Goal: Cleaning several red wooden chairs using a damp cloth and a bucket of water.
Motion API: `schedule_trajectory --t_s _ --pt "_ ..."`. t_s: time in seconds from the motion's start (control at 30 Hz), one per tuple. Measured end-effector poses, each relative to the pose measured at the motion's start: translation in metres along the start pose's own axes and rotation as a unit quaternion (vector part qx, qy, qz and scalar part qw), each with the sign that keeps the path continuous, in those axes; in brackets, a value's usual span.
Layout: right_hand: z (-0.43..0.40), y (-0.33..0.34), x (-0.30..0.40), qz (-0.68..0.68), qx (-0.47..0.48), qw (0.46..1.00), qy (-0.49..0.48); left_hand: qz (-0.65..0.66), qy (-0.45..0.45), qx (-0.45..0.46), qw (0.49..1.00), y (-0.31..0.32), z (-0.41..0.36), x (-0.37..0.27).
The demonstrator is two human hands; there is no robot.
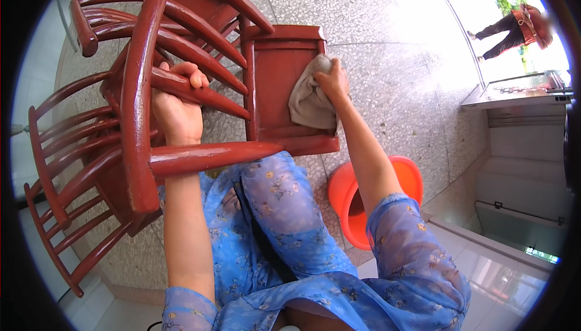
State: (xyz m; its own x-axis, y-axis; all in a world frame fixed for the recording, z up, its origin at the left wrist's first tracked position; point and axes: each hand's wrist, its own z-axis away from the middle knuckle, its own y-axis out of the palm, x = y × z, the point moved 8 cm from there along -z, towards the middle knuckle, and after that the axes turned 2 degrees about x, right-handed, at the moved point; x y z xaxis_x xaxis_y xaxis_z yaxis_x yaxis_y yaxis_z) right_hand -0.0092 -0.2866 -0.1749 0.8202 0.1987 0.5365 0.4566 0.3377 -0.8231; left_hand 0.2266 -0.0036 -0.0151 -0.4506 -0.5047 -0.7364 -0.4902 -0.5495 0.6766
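A red-painted wooden chair (277,77) stands close in front of me, its slatted back towards the left. My left hand (179,99) is closed around one of the slats (213,97) of the chair's back, with the fingers curled over it. A grey-beige cloth (311,99) lies bunched over the right edge of the seat. My right hand (333,81) grips this cloth at the seat's edge; part of the hand is hidden behind the cloth and the rim.
More red wooden chairs (97,145) crowd the left side. An orange-red plastic bucket (342,185) stands by my right forearm on the speckled stone floor (390,81). A counter (513,92) is at right; a person (517,29) is beyond the doorway.
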Motion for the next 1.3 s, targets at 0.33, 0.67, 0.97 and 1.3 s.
schedule_trajectory --t_s 0.33,0.67,0.97,1.3 --pt "-0.051 0.001 0.014 -0.008 -0.022 1.0 -0.006 -0.007 -0.003 0.009 1.0 0.0 -0.001 -0.003" --pt "0.009 0.002 -0.011 -0.017 -0.004 1.0 -0.002 -0.003 -0.001 0.021 1.0 -0.006 -0.001 -0.003" --pt "0.089 -0.004 -0.034 0.084 0.058 0.994 -0.027 -0.013 0.024 -0.013 1.0 -0.001 0.0 -0.006" --pt "0.158 0.0 0.009 0.214 0.036 0.972 -0.094 0.005 0.057 -0.021 0.998 0.004 0.005 -0.008"
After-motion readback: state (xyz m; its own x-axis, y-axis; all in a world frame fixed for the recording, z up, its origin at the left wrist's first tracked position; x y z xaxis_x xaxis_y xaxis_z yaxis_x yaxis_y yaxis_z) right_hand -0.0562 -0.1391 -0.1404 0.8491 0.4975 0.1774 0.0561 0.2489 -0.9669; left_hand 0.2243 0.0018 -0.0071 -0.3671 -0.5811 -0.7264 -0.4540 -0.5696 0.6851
